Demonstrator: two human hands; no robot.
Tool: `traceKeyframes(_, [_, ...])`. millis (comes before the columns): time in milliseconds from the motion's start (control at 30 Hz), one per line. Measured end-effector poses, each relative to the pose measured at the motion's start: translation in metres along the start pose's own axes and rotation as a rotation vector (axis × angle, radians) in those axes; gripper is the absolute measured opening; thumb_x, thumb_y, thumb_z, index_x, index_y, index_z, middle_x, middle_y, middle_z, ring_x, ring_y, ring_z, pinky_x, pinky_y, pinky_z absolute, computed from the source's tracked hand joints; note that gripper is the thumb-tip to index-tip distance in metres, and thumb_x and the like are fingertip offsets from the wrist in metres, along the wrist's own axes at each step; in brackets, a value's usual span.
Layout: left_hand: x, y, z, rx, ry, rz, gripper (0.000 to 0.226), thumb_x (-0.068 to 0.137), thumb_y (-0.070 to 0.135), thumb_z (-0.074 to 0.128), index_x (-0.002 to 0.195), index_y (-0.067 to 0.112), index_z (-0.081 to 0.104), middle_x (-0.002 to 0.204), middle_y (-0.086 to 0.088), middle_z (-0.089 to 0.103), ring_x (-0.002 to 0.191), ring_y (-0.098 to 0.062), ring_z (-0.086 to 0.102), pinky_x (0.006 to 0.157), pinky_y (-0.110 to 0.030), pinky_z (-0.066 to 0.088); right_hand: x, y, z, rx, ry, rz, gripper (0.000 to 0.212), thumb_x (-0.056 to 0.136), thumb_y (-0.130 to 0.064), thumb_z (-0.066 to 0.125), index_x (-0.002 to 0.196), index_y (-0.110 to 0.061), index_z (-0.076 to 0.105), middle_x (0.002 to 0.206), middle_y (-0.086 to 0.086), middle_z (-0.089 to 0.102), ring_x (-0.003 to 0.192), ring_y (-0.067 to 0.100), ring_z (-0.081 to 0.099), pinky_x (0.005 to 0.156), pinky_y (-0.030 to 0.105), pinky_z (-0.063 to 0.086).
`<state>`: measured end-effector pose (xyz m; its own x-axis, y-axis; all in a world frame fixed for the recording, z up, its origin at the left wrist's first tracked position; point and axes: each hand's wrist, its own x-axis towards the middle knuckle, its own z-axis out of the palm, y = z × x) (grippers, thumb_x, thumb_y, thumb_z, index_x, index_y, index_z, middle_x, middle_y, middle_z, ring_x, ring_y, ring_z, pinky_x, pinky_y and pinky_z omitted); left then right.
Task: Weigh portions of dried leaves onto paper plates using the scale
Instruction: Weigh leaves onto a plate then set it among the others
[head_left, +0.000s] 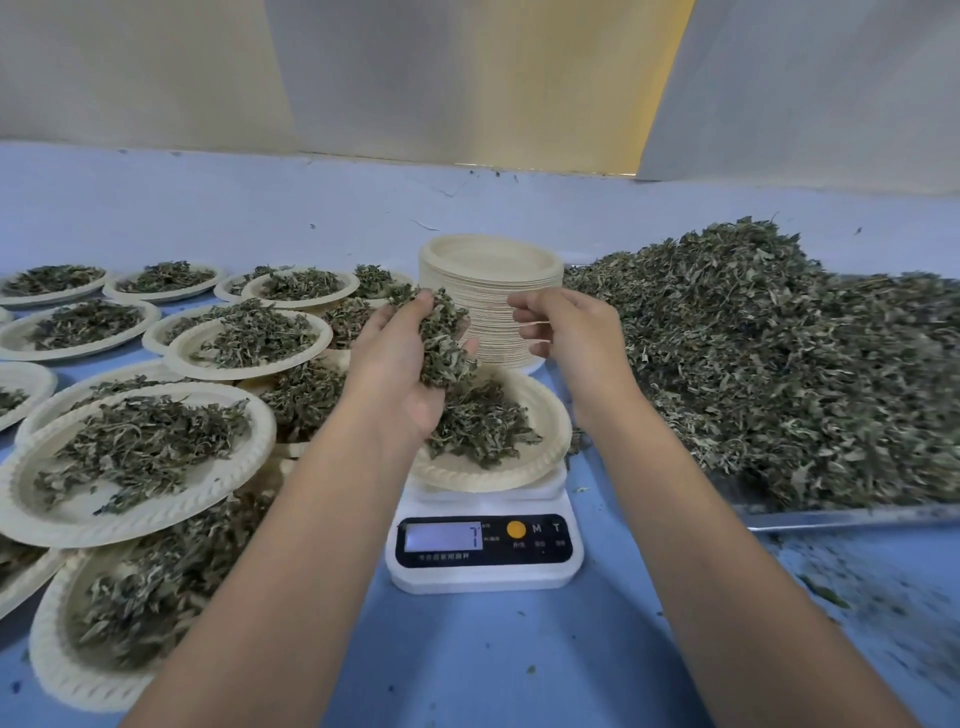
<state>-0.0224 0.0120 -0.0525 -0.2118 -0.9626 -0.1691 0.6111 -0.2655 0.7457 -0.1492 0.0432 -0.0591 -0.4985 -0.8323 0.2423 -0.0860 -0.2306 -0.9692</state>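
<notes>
**A handful of leaves held over the scale**

Head view: The left hand cupped a clump of dried leaves, fingers and thumb curled round it, just above the plate that sat on the scale. The plate already carried a loose heap. The right hand hovered beside the clump with fingers loosely curled and nothing visible in them. To its right lay the pile on a tray. Behind the hands stood a stack of unused plates, and filled plates overlapped on the left.

The step looked like topping up the portion. It would go best with the clump kept low over the plate's middle and released a few leaves at a time, with a pause for the display to settle. The free hand could pick off any excess.

The display seemed to show a 7, but blur made any further digits unreadable. The left forearm hid the plate's near-left rim and part of the scale's platform. The tray ran out of the picture on the right, and the lower filled plates were half buried under the upper ones.
</notes>
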Motion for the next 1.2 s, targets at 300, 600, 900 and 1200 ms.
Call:
traceKeyframes(300, [-0.005, -0.067, 0.082, -0.011, -0.082, -0.089, 0.012, 0.094, 0.017, 0.056, 0.106, 0.014, 0.056, 0.119, -0.018, 0.061, 0.104, -0.034, 0.061, 0.087, -0.048, 0.049, 0.007, -0.001, -0.044, 0.376, 0.215, 0.152, 0.026, 0.097, -0.016, 0.039, 0.092, -0.008, 0.063, 0.082, -0.003, 0.067, 0.051, 0.001, 0.055, 0.043, 0.011, 0.041])
traceKeyframes(600, [0.004, -0.146, 0.123, 0.150, -0.002, -0.205, 0.050, 0.094, 0.025, 0.058, 0.140, 0.021, 0.041, 0.136, -0.006, 0.050, 0.118, -0.029, 0.051, 0.099, -0.047, 0.043, 0.013, 0.026, -0.099, 0.308, 0.438, 0.333, 0.024, 0.091, -0.018, 0.043, 0.078, -0.014, 0.062, 0.085, -0.002, 0.061, 0.069, 0.009, 0.049, 0.062, 0.025, 0.037])
traceKeyframes(900, [0.012, -0.164, 0.131, 0.447, -0.187, -0.361, 0.058, 0.093, 0.053, 0.045, 0.143, 0.024, 0.038, 0.149, -0.006, 0.037, 0.132, -0.028, 0.040, 0.108, -0.047, 0.035, 0.012, 0.023, -0.120, 0.254, 0.495, 0.446, 0.017, 0.087, -0.016, 0.050, 0.100, -0.010, 0.060, 0.095, 0.006, 0.053, 0.082, 0.022, 0.051, 0.074, 0.033, 0.040])
traceKeyframes(1200, [0.004, -0.156, 0.132, 0.637, -0.299, -0.135, 0.053, 0.098, 0.052, 0.034, 0.140, 0.023, 0.044, 0.146, 0.000, 0.039, 0.127, -0.015, 0.040, 0.097, -0.030, 0.032, 0.014, 0.025, -0.118, -0.010, 0.555, 0.291, 0.021, 0.088, -0.015, 0.048, 0.068, -0.019, 0.051, 0.054, -0.005, 0.039, 0.048, 0.014, 0.034, 0.049, 0.028, 0.026])
